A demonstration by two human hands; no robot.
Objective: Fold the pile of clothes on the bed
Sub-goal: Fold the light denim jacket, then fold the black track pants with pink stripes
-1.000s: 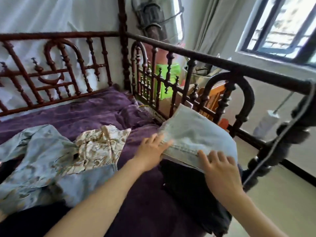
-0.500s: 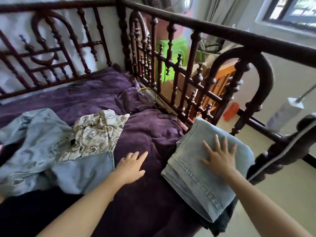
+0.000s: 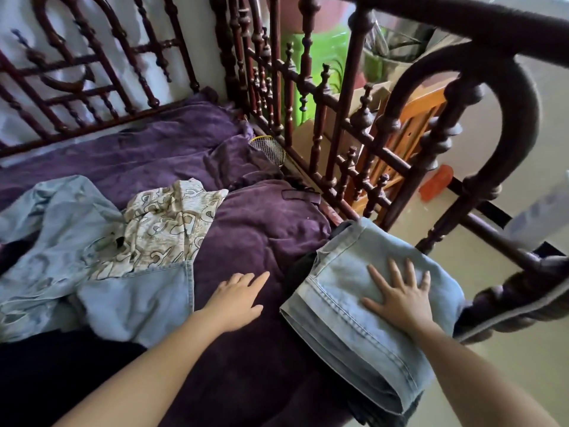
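Purple velvety bedspread (image 3: 261,235) fills the scene, rumpled into soft ridges, and dark turned-wood bed rails (image 3: 338,124) with knobbed spindles run along the far side and the right. Pale floor (image 3: 492,380) shows beyond the rails. At the near right edge of the bed sits the folded jeans (image 3: 345,334): pale blue denim in a thick rectangular stack. Its long axis runs far to near, drifting right as it comes near, with the layered stitched edges facing left. The stack rests on dark clothing (image 3: 303,269). The right hand (image 3: 400,300) lies flat on top of it, fingers spread and straight, gripping nothing. The left hand (image 3: 237,300) is palm down on the bedspread just left of the stack, fingers straight and close together, holding nothing. Over on the left sprawls the unfolded pile: a crumpled light denim garment (image 3: 55,229) with a cream patterned shirt (image 3: 166,223) draped on it.
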